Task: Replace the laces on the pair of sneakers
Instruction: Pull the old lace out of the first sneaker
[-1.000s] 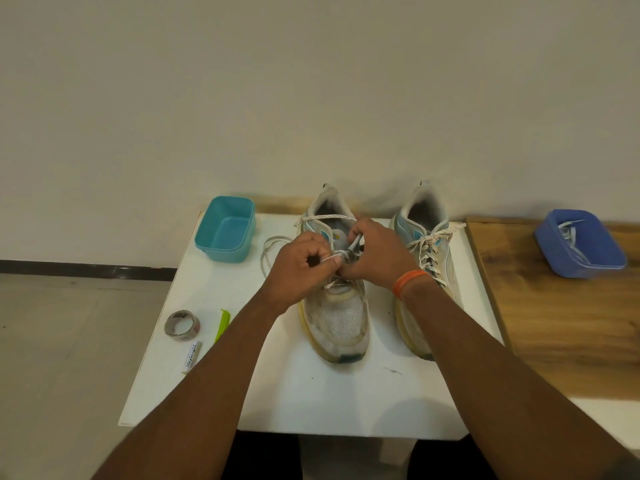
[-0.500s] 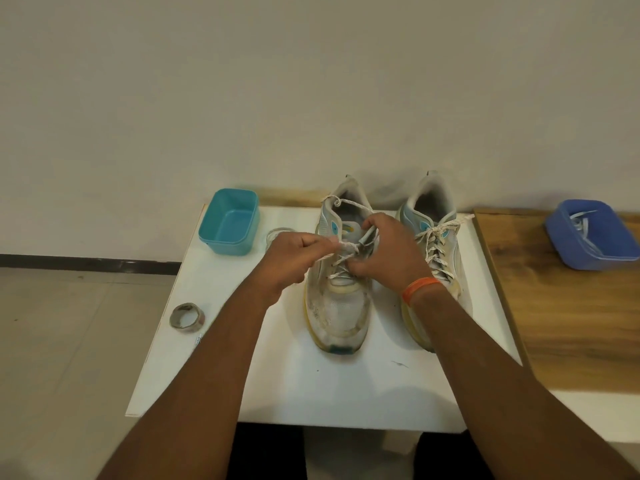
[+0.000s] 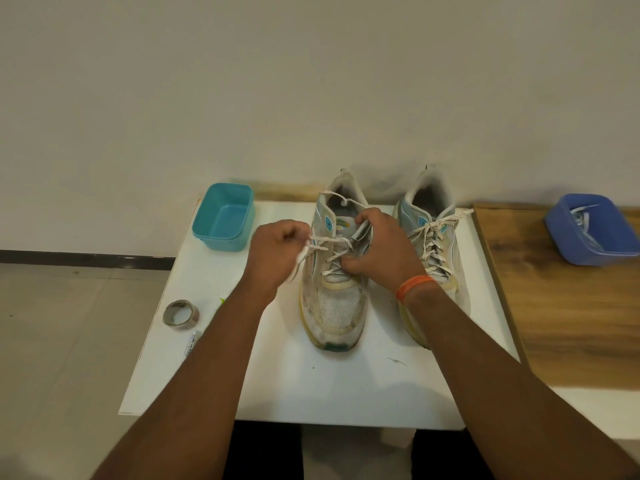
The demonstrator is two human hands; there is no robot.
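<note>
Since a second ago our left hand [image 3: 277, 251] has drawn left, pulling the lace [image 3: 327, 241] taut. At frame centre, on the table [image 3: 346, 386], the left sneaker [image 3: 334, 299] stays half laced; our right hand [image 3: 382, 247] pinches its tongue. Tugging harder, we judge, could drag it sideways.

White table [image 3: 332, 386] standing against the wall, carrying two sneakers side by side, toes toward the near edge: left sneaker [image 3: 334, 306] at centre, right sneaker [image 3: 438, 244] just beside it. Teal tub [image 3: 224, 216] sitting at far left corner. Tape roll [image 3: 181, 314] lying at left edge, white tube [image 3: 191, 344] just near of it. Wooden top [image 3: 568, 299] adjoining on the right, holding a blue tub [image 3: 588, 226] at its far end.
</note>
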